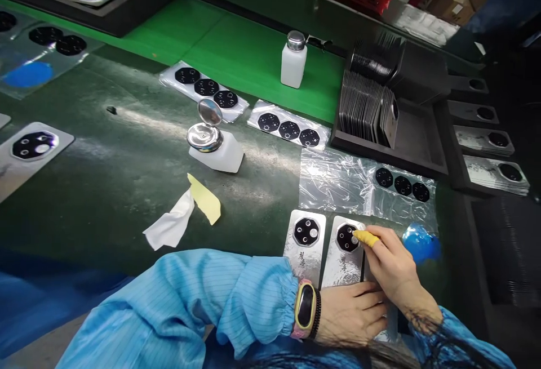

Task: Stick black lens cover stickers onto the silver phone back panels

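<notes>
Two silver phone back covers lie side by side at the near edge of the green mat. My right hand [391, 265] is curled, and its index finger in a yellow finger cot presses on the black octagonal camera ring of the right cover [344, 262]. My left hand [353, 315], with a band at the wrist, lies flat with fingers stretched across that cover's lower end. The left cover [305, 245] is untouched.
A clear film sheet with three black rings [401, 185] lies behind the covers, a blue round item [420, 242] beside it. A tipped dispenser bottle [215, 146], an upright bottle [293, 59], white and yellow wipes [186, 211], more ring strips and a black tray of stacked parts [380, 104] stand around.
</notes>
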The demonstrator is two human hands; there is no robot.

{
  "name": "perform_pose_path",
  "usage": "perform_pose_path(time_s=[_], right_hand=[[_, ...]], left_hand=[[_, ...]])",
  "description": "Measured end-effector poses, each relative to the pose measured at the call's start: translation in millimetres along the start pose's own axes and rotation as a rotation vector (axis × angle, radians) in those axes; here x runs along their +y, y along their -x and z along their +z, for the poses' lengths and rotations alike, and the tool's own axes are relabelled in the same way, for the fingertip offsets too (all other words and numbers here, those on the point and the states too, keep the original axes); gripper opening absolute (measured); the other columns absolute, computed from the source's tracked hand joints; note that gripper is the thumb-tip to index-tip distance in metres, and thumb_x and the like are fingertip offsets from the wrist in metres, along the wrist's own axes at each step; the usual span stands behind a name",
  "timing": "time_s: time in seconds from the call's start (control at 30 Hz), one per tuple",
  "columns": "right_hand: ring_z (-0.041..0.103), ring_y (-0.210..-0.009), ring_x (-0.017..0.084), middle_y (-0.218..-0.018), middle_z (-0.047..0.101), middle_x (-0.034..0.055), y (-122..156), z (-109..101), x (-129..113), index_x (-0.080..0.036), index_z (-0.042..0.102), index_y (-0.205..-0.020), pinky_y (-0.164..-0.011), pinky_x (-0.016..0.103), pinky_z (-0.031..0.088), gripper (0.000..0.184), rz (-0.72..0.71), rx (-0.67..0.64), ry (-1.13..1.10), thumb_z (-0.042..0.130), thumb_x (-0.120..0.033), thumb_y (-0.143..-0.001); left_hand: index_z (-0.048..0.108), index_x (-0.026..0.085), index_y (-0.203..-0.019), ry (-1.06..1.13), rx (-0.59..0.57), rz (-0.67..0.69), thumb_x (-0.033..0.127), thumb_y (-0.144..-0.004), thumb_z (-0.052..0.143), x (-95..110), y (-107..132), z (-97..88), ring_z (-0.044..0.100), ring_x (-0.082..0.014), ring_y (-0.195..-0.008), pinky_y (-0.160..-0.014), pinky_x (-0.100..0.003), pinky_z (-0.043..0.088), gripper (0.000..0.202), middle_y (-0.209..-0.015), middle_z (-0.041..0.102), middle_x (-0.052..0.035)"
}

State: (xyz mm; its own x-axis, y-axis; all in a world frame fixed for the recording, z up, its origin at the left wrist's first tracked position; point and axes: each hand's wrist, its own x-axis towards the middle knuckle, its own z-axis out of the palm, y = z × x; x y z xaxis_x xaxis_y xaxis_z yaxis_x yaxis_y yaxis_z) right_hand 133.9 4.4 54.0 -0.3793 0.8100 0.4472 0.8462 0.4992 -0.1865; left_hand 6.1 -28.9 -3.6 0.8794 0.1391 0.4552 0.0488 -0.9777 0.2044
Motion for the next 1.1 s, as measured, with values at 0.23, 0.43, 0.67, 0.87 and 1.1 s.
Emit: perform_pose_path(time_s=[0.23,0.43,0.67,0.87,1.1], right_hand=[[0.055,-0.066,0.014,-0.079,0.062,0.0040,8.1,1.2,-2.0,-0.019,0.054,-0.081,-0.060,0.027,0.047,0.024,-0.021,-0.046,0.068,0.041,-0.002,-0.091],[0.052,-0.068,0.015,-0.077,0.064,0.0073,-2.9,8.7,-12.2,-0.015,0.058,-0.078,-0.060,0.027,0.044,0.027,-0.093,-0.077,0.056,0.040,-0.003,-0.093],[0.048,-0.068,0.016,-0.077,0.065,0.0084,-8.4,6.7,-14.1,-0.013,0.060,-0.073,-0.063,0.029,0.042,0.031,-0.192,-0.129,0.070,0.039,0.000,-0.092],[0.049,-0.068,0.015,-0.075,0.064,0.0067,-7.2,5.4,-12.2,-0.014,0.060,-0.068,-0.068,0.031,0.044,0.036,-0.247,-0.137,0.079,0.038,-0.001,-0.093],[0.052,-0.069,0.015,-0.073,0.064,0.0058,-6.3,8.2,-12.4,-0.014,0.059,-0.066,-0.072,0.032,0.044,0.038,-0.260,-0.159,0.075,0.036,0.001,-0.093]], left_hand=[[0.071,0.016,-0.096,0.045,0.136,0.021,0.013,-0.091,0.047,-2.3,1.0,-6.7,0.064,-0.0176,-0.093,-0.099,-0.033,0.045,0.025,-0.100,0.074,-0.0042],[0.071,0.016,-0.095,0.065,0.116,0.007,0.012,-0.093,0.043,-3.3,1.2,-9.3,0.063,-0.0170,-0.090,-0.094,-0.030,0.047,0.029,-0.097,0.074,-0.0034],[0.071,0.016,-0.096,0.074,0.053,0.008,0.013,-0.093,0.044,-2.1,1.6,-11.3,0.064,-0.0167,-0.090,-0.092,-0.029,0.048,0.027,-0.096,0.073,-0.0046],[0.072,0.017,-0.095,0.068,0.055,-0.005,0.014,-0.092,0.045,0.9,1.7,-6.9,0.065,-0.0151,-0.085,-0.088,-0.028,0.050,0.027,-0.090,0.073,-0.0028],[0.072,0.020,-0.096,0.015,0.072,-0.015,0.015,-0.091,0.046,3.0,5.3,-2.6,0.064,-0.0137,-0.088,-0.091,-0.028,0.048,0.028,-0.095,0.074,-0.0003]])
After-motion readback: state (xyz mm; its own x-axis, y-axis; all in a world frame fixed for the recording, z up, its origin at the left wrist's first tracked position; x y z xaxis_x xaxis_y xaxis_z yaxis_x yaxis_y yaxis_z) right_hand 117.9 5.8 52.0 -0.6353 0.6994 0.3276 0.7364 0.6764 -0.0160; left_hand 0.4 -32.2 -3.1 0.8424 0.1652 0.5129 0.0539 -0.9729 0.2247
